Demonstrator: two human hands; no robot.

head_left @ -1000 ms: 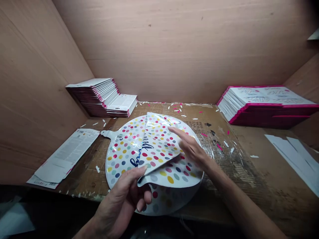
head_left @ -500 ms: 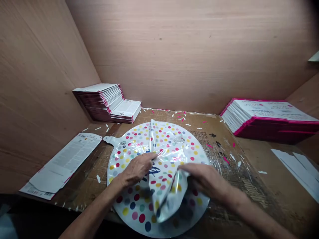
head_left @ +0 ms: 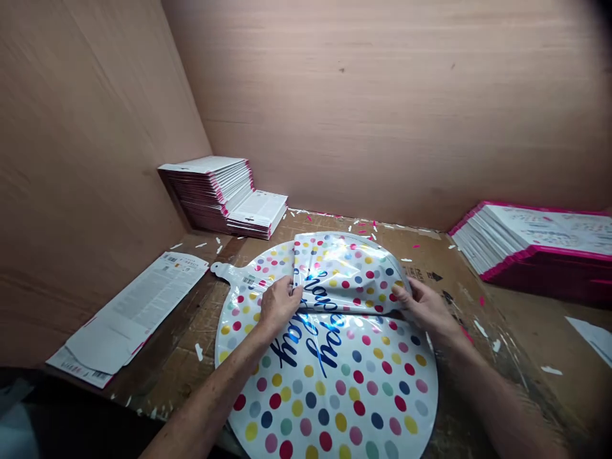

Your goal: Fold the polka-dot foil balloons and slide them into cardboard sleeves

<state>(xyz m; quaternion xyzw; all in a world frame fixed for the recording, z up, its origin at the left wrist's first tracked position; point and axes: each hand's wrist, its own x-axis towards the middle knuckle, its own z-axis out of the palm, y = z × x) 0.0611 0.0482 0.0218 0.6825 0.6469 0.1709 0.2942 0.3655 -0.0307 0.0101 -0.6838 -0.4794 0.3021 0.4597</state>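
Note:
A flat, round foil balloon (head_left: 329, 408) with multicoloured dots and blue lettering lies on the cardboard surface, its tab pointing left. Across its upper half is a folded dotted foil section (head_left: 354, 274); I cannot tell whether this is a separate balloon. My left hand (head_left: 280, 306) is closed at the left end of the fold, thumb on the foil near the lettering. At the fold's right end, my right hand (head_left: 425, 309) pinches the foil edge between thumb and fingers.
A stack of white-and-pink printed card sleeves (head_left: 210, 191) stands at the back left, another stack (head_left: 540, 242) at the right. An opened printed sleeve (head_left: 138, 306) lies left of the balloon. Paper scraps (head_left: 363, 229) litter the cardboard (head_left: 191, 338). Wooden panels (head_left: 335, 115) enclose the back and left.
The loose, creased flap that hung toward me is now a flatter fold across the upper half, uncovering the lettering below. My right hand has moved right and away from me. The view has shifted slightly.

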